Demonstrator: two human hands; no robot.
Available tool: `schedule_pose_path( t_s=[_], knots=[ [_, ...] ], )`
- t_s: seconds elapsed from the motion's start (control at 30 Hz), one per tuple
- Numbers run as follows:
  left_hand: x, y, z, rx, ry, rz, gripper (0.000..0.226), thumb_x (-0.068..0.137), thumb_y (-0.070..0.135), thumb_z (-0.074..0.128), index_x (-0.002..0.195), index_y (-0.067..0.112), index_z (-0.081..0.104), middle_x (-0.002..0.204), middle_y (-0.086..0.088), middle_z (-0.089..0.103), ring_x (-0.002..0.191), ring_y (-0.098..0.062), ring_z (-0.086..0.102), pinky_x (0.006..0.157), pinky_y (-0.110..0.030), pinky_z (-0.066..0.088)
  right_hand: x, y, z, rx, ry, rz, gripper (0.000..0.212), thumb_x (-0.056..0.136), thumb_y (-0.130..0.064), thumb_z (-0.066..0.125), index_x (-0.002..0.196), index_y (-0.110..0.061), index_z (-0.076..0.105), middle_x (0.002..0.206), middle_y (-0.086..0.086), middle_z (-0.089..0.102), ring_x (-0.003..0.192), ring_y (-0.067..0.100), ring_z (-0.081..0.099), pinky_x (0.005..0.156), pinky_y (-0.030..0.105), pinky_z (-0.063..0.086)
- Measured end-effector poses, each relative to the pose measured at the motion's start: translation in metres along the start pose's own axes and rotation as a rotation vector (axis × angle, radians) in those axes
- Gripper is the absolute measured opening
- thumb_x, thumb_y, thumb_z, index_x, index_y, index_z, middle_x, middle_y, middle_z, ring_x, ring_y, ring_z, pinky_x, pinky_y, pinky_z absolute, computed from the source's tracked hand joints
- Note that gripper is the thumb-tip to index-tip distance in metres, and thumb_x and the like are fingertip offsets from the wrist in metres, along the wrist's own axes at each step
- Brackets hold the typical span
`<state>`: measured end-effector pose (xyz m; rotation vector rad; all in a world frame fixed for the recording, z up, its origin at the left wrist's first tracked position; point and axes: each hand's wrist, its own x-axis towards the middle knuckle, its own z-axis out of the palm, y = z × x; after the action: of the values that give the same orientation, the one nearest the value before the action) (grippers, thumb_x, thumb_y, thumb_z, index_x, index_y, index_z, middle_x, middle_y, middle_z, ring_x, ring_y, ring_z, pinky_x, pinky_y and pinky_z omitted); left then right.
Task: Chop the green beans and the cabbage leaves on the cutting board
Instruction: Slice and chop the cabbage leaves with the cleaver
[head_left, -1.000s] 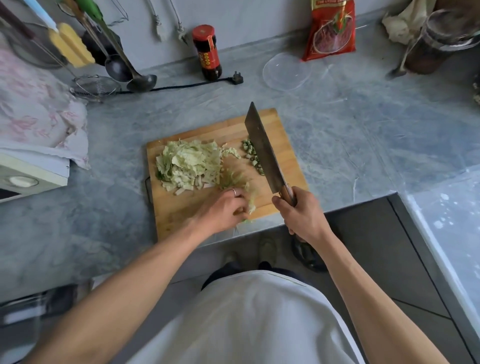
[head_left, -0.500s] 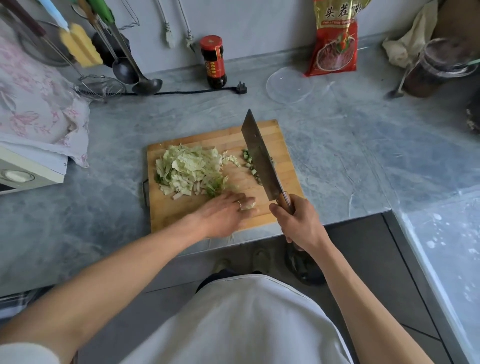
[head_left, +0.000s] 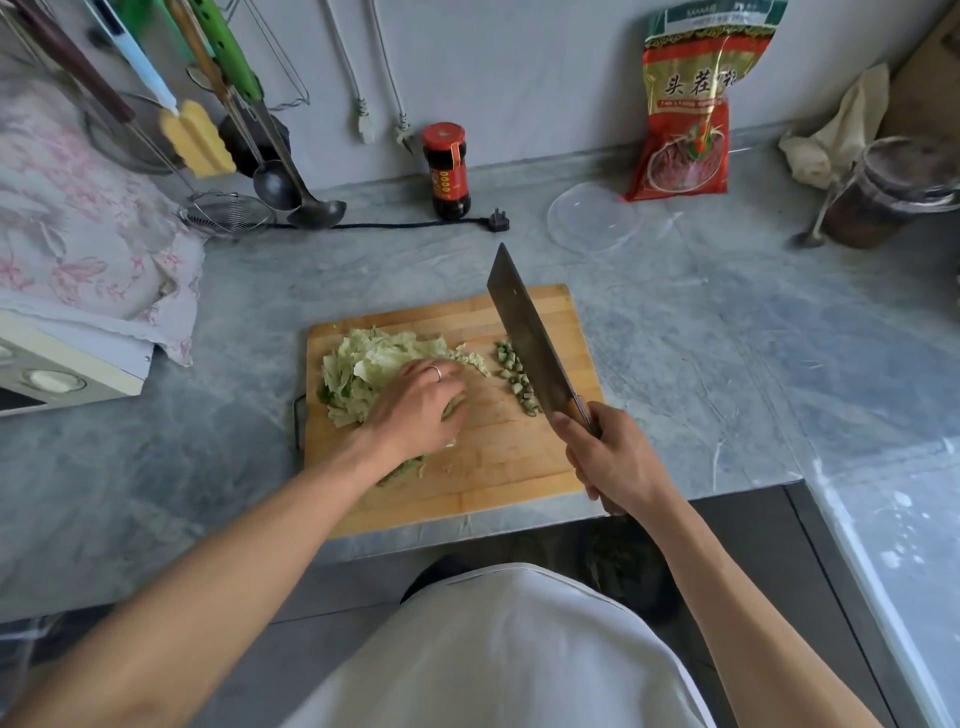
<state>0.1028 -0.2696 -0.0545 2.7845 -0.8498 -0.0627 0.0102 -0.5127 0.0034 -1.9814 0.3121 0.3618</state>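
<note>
A wooden cutting board (head_left: 498, 467) lies on the grey counter near its front edge. A pile of chopped cabbage leaves (head_left: 363, 364) covers the board's left part. My left hand (head_left: 415, 410) lies on the pile's right side with its fingers curled down over the shreds; a ring shows on one finger. A short row of chopped green bean pieces (head_left: 517, 382) sits right of the cabbage. My right hand (head_left: 613, 457) grips the handle of a cleaver (head_left: 524, 332), whose blade is raised over the board just right of the beans and points away from me.
A dark sauce bottle (head_left: 447, 171) and a black plug with its cord (head_left: 498, 221) lie behind the board. A clear plastic lid (head_left: 595, 215), a red food packet (head_left: 685, 114) and a jar (head_left: 883, 192) stand at the back right. Ladles and a strainer (head_left: 228, 213) hang at back left, beside a floral cloth (head_left: 78, 234).
My left hand has slid from the board's front edge up and left onto the cabbage pile, bringing loose shreds with it. The cleaver stays raised beside the beans.
</note>
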Motion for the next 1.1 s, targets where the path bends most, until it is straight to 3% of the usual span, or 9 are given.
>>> schedule_pose_path(
  t_s=[0.13,0.23,0.3,0.4,0.5,0.63,0.8,0.97,1.1],
  knots=[
    [0.031,0.009,-0.003,0.153,-0.139,-0.07,0.052,0.098,0.028,0.054,0.147,0.015,0.044,0.158,-0.013,0.032,0.146,-0.031,0.031,0.122,-0.043,0.015,0.011,-0.01,0.006,0.025,-0.02,0.014,0.041,0.099,-0.04,0.056,0.084,-0.002,0.054,0.059,0.004,0.055,0.041,0.016,0.05,0.038,0.024,0.04],
    [0.043,0.012,0.001,0.225,-0.213,-0.071,0.054,0.097,0.008,0.042,0.151,0.012,0.037,0.159,-0.013,0.031,0.148,-0.027,0.028,0.124,-0.044,0.008,0.016,-0.022,0.01,0.048,-0.024,0.007,0.042,0.1,-0.043,0.053,0.08,-0.006,0.051,0.059,0.004,0.055,0.042,0.017,0.05,0.041,0.029,0.044],
    [0.04,0.008,0.001,0.242,-0.187,-0.051,0.053,0.092,-0.001,0.041,0.144,0.011,0.047,0.153,-0.013,0.041,0.144,-0.025,0.035,0.125,-0.043,0.01,0.021,-0.026,0.013,0.074,-0.042,0.028,0.046,0.101,-0.047,0.048,0.08,-0.007,0.053,0.059,0.003,0.055,0.042,0.017,0.05,0.041,0.028,0.043],
    [0.028,-0.01,0.0,0.266,-0.121,0.02,0.028,0.095,0.015,0.054,0.119,0.016,0.069,0.128,-0.004,0.066,0.127,-0.019,0.054,0.122,-0.04,0.022,0.029,-0.029,0.02,0.186,-0.078,0.094,0.053,0.101,-0.054,0.041,0.087,-0.006,0.059,0.061,0.004,0.055,0.047,0.02,0.05,0.046,0.034,0.043],
    [0.022,-0.025,-0.006,0.217,-0.123,0.039,0.026,0.092,0.023,0.059,0.113,0.019,0.073,0.118,0.001,0.07,0.121,-0.018,0.057,0.119,-0.037,0.027,0.036,-0.032,0.03,0.267,-0.1,0.175,0.053,0.103,-0.053,0.038,0.085,-0.007,0.057,0.064,0.006,0.054,0.046,0.019,0.047,0.043,0.03,0.038],
    [0.031,-0.014,-0.007,0.202,-0.107,0.006,0.02,0.09,0.02,0.059,0.103,0.012,0.073,0.105,-0.004,0.069,0.11,-0.023,0.058,0.116,-0.04,0.028,0.046,-0.029,0.04,0.321,-0.108,0.247,0.055,0.102,-0.057,0.036,0.083,-0.009,0.056,0.064,0.007,0.054,0.05,0.022,0.046,0.053,0.04,0.036],
    [0.036,0.0,0.008,0.219,-0.075,-0.081,0.028,0.084,0.016,0.063,0.11,0.007,0.07,0.114,-0.009,0.066,0.116,-0.027,0.056,0.117,-0.044,0.029,0.044,-0.018,0.035,0.352,-0.13,0.253,0.051,0.104,-0.052,0.033,0.086,-0.009,0.054,0.063,0.004,0.051,0.046,0.016,0.043,0.046,0.03,0.037],
    [0.046,-0.003,0.004,0.262,-0.084,-0.157,0.041,0.092,0.028,0.054,0.125,0.006,0.061,0.127,-0.011,0.061,0.122,-0.028,0.052,0.116,-0.041,0.029,0.039,-0.01,0.028,0.317,-0.118,0.255,0.053,0.103,-0.055,0.033,0.081,-0.011,0.053,0.061,0.003,0.053,0.047,0.018,0.045,0.049,0.035,0.038],
    [0.063,0.003,-0.001,0.308,-0.22,-0.151,0.068,0.089,0.022,0.054,0.15,0.003,0.033,0.153,-0.017,0.037,0.141,-0.03,0.034,0.121,-0.044,0.018,0.04,-0.016,0.028,0.213,-0.102,0.191,0.055,0.103,-0.055,0.031,0.08,-0.01,0.054,0.063,0.005,0.054,0.048,0.018,0.048,0.046,0.034,0.042]
  ],
)
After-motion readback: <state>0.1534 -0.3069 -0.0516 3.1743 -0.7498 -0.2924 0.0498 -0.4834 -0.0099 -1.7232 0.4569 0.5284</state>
